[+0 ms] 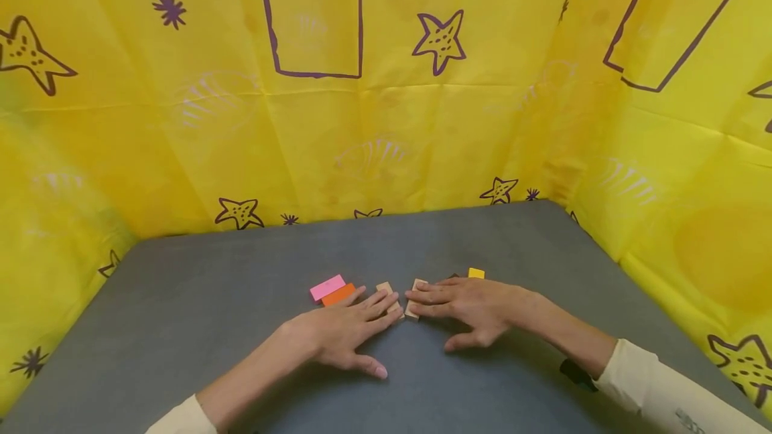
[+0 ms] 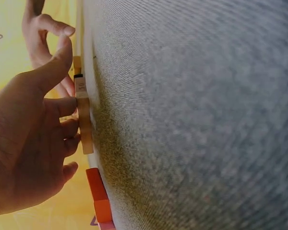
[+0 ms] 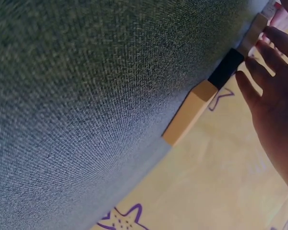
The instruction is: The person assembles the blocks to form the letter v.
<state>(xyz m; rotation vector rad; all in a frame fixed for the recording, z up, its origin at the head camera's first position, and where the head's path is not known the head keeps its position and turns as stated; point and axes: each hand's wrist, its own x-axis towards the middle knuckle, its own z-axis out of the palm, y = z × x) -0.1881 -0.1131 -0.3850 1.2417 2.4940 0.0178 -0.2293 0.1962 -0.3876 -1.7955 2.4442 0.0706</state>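
Note:
Two plain wooden blocks lie on the grey table in front of me, a narrow gap between them. Fingertips of my left hand (image 1: 345, 332) rest on the left wooden block (image 1: 383, 286), thumb spread toward me. My right hand (image 1: 476, 308) lays its extended fingers over the right wooden block (image 1: 412, 314). An orange block (image 1: 338, 295) and a pink block (image 1: 328, 287) lie side by side just beyond the left hand. In the right wrist view, a black block (image 3: 226, 68) and a yellow block (image 3: 188, 114) lie beside the right fingers; the head view mostly hides the black one.
A grey cloth surface (image 1: 253, 286) covers the table. Yellow fabric walls (image 1: 386, 112) with drawn starfish and shells rise at the back and both sides. A small dark object (image 1: 577, 375) lies beneath the right forearm.

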